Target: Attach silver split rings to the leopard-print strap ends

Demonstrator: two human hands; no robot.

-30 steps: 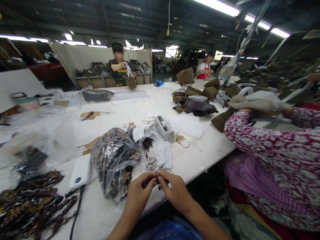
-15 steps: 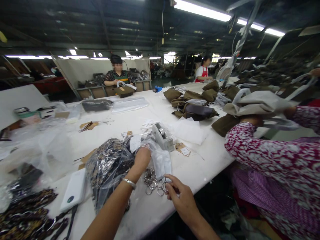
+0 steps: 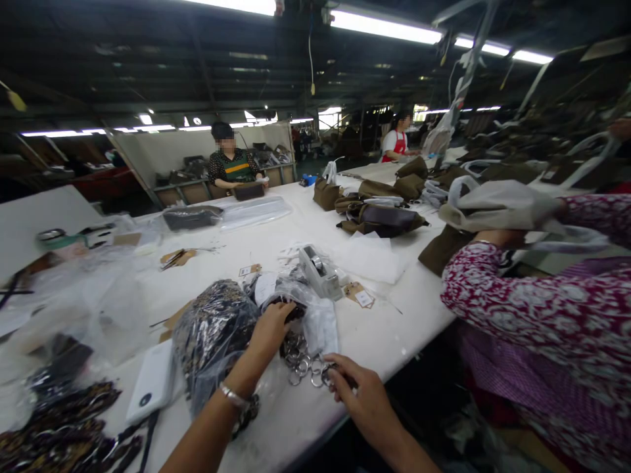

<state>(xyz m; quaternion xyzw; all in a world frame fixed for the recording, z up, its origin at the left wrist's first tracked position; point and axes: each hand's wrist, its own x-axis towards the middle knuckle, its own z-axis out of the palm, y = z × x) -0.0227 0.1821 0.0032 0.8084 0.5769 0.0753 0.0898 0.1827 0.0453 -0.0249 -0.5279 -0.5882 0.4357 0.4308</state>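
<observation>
My left hand [image 3: 271, 332] is closed with its fingertips on a dark brown piece [image 3: 296, 311] at the mouth of a clear plastic bag [image 3: 315, 322]. My right hand [image 3: 359, 387] pinches a silver metal ring [image 3: 326, 374] at the edge of a small heap of rings [image 3: 297, 355]. Left of my left hand lies a clear bag full of dark, patterned pieces [image 3: 211, 322]. A grey tape dispenser [image 3: 320, 276] stands just beyond my hands.
A white power bank [image 3: 150, 381] and dark patterned straps [image 3: 59, 420] lie at the left. Tags [image 3: 359, 294] are beside the dispenser. Brown bags [image 3: 384, 220] are piled farther back. At the right a co-worker's patterned sleeve [image 3: 517, 295] reaches over the table; another person [image 3: 231, 161] works opposite.
My left hand has drawn slightly back and left, and the dark piece now shows at its fingertips. My right hand has lowered slightly at the rings. The view has shifted a little.
</observation>
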